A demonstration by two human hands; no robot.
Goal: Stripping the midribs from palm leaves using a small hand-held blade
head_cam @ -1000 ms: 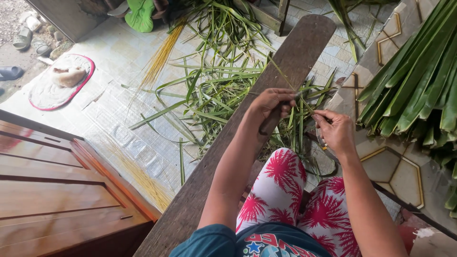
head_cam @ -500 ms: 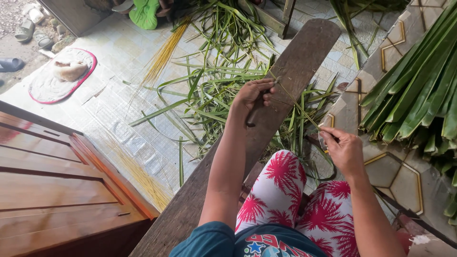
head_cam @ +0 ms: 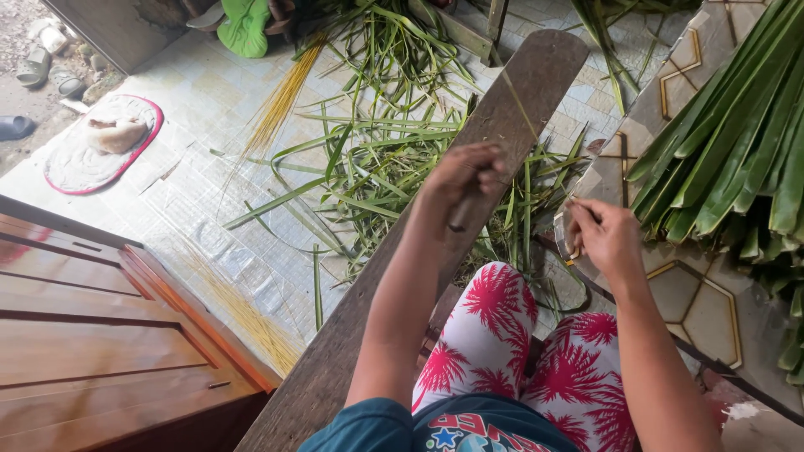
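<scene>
1. You have no boxes, bags or packs anywhere around you.
2. You have no labels, signs or screens in view either.
</scene>
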